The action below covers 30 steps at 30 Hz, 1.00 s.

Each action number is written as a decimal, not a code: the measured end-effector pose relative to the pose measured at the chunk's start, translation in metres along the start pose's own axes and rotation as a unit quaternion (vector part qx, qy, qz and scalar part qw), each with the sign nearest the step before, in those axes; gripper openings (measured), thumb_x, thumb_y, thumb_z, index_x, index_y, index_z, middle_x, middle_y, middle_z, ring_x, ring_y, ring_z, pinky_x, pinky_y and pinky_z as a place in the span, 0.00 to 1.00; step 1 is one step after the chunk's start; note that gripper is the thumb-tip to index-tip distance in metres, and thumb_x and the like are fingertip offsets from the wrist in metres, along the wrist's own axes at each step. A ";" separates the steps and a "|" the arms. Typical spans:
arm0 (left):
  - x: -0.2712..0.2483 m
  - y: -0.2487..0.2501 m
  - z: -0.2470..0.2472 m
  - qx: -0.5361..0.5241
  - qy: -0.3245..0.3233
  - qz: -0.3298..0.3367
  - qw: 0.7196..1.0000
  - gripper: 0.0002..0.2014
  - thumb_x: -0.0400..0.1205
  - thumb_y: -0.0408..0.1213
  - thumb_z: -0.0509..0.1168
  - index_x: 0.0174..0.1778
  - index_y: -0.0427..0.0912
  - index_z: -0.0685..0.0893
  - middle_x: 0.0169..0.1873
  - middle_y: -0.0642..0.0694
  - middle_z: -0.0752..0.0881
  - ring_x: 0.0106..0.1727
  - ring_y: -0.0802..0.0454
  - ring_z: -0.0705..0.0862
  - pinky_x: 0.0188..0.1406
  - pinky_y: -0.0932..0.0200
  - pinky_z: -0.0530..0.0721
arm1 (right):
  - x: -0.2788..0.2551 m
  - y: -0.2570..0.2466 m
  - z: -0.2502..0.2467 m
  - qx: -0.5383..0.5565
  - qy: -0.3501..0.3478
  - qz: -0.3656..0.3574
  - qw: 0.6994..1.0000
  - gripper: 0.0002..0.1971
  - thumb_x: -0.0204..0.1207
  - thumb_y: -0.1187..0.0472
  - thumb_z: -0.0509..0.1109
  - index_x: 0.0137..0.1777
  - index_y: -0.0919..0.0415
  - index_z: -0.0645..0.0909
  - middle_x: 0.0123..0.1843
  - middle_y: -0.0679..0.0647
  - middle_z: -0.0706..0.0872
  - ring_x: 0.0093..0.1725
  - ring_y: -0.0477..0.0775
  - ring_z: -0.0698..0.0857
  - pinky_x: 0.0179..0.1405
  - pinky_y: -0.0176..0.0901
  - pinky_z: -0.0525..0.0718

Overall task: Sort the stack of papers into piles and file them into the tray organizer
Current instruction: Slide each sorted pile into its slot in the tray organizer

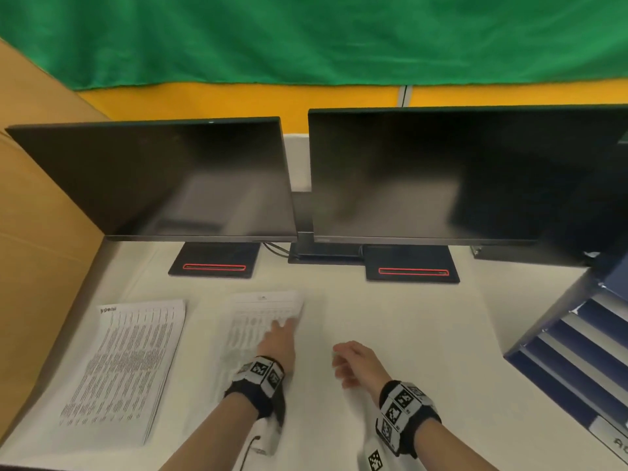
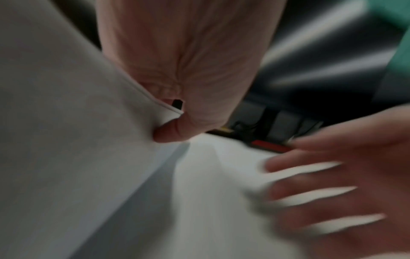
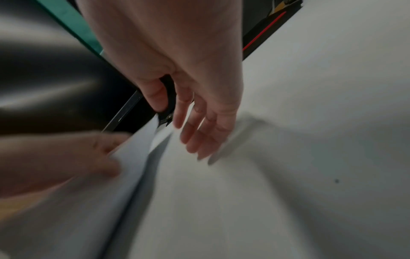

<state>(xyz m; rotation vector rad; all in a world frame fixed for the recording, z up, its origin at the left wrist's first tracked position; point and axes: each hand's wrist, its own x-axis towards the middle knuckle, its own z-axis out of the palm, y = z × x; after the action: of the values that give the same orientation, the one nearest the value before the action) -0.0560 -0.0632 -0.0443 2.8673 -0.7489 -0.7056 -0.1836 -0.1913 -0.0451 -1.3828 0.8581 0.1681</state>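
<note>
Two dark monitors (image 1: 441,175) are standing side by side at the back of the white bench (image 1: 407,317), their black bases with red stripes sitting just beyond the papers. A green cloth (image 1: 306,35) is hanging behind them, and a brown cardboard panel (image 1: 34,215) is flanking the bench on the left.

The blue tray organizer (image 1: 584,362) is sitting at the right edge of the bench, well apart from both hands. A printed pile of papers (image 1: 125,365) is lying flat at the left. A second sheaf of printed papers (image 1: 261,317) is lying near the middle, directly under the left hand (image 1: 277,338).

The left hand is pinching that sheaf, thumb under its lifted edge in the left wrist view. The right hand (image 1: 353,362) is hovering just beside it above the bench, fingers spread and relaxed, holding nothing.
</note>
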 end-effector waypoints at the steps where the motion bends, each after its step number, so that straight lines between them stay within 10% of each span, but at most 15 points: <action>1: 0.000 0.019 0.001 -0.036 -0.009 0.040 0.999 0.30 0.81 0.30 0.56 0.80 0.48 0.57 0.74 0.37 0.67 0.72 0.37 0.72 0.73 0.47 0.72 | -0.001 -0.003 -0.001 0.031 0.003 0.006 0.999 0.15 0.82 0.51 0.62 0.58 0.60 0.80 0.48 0.56 0.85 0.42 0.56 0.84 0.41 0.48 0.82; 6: -0.022 0.099 0.004 -0.318 -0.181 0.129 0.922 0.23 0.86 0.51 0.50 0.76 0.47 0.66 0.68 0.45 0.77 0.64 0.47 0.80 0.52 0.57 0.82 | -0.006 -0.008 -0.037 0.201 0.013 0.016 0.979 0.33 0.72 0.29 0.62 0.66 0.52 0.80 0.63 0.51 0.85 0.61 0.56 0.84 0.62 0.55 0.82; 9: -0.025 0.122 0.007 -0.312 -0.263 0.175 0.896 0.26 0.86 0.55 0.45 0.73 0.44 0.73 0.69 0.46 0.77 0.69 0.46 0.77 0.64 0.49 0.78 | -0.019 -0.002 -0.068 0.177 0.109 -0.020 0.978 0.20 0.78 0.60 0.68 0.69 0.62 0.74 0.69 0.59 0.81 0.62 0.59 0.84 0.58 0.53 0.84; 12: -0.021 0.134 0.014 -0.289 -0.121 0.206 0.927 0.16 0.85 0.45 0.55 0.62 0.44 0.82 0.58 0.47 0.83 0.60 0.48 0.81 0.67 0.45 0.79 | -0.041 0.005 -0.098 0.194 0.159 -0.047 0.967 0.17 0.76 0.79 0.61 0.57 0.62 0.81 0.51 0.63 0.89 0.48 0.61 0.89 0.39 0.47 0.86; 15: -0.010 0.135 0.019 -0.248 0.069 0.129 0.958 0.25 0.81 0.43 0.63 0.74 0.46 0.68 0.71 0.44 0.71 0.71 0.45 0.72 0.73 0.47 0.72 | -0.068 0.015 -0.124 0.236 0.198 -0.073 0.949 0.17 0.78 0.78 0.61 0.58 0.58 0.80 0.51 0.58 0.89 0.49 0.57 0.88 0.37 0.42 0.86; 18: -0.001 0.143 0.014 -0.431 -0.016 0.085 0.898 0.35 0.79 0.41 0.68 0.79 0.46 0.57 0.74 0.43 0.67 0.72 0.43 0.72 0.72 0.43 0.72 | -0.091 0.025 -0.140 0.239 0.263 -0.126 0.926 0.16 0.80 0.72 0.61 0.62 0.55 0.80 0.53 0.51 0.90 0.53 0.50 0.88 0.39 0.36 0.83; 24: -0.035 0.179 -0.014 -0.566 0.024 0.230 0.791 0.11 0.85 0.36 0.58 0.62 0.54 0.74 0.56 0.56 0.85 0.57 0.59 0.84 0.55 0.57 0.84 | -0.110 0.006 -0.152 0.262 0.326 -0.213 0.883 0.13 0.82 0.66 0.63 0.60 0.53 0.83 0.58 0.52 0.90 0.59 0.55 0.87 0.58 0.54 0.85; 30: -0.058 0.197 0.028 -0.510 0.030 0.268 0.817 0.07 0.87 0.33 0.50 0.58 0.49 0.65 0.55 0.47 0.83 0.53 0.55 0.85 0.47 0.69 0.83 | -0.114 0.031 -0.151 0.265 0.374 -0.201 0.866 0.15 0.80 0.69 0.63 0.59 0.51 0.82 0.59 0.53 0.87 0.63 0.57 0.82 0.68 0.56 0.76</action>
<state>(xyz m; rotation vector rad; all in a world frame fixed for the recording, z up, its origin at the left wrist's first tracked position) -0.2004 -0.2068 -0.0049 1.5964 -0.7764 -0.6368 -0.3457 -0.2777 0.0092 -1.0506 1.1073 -0.9267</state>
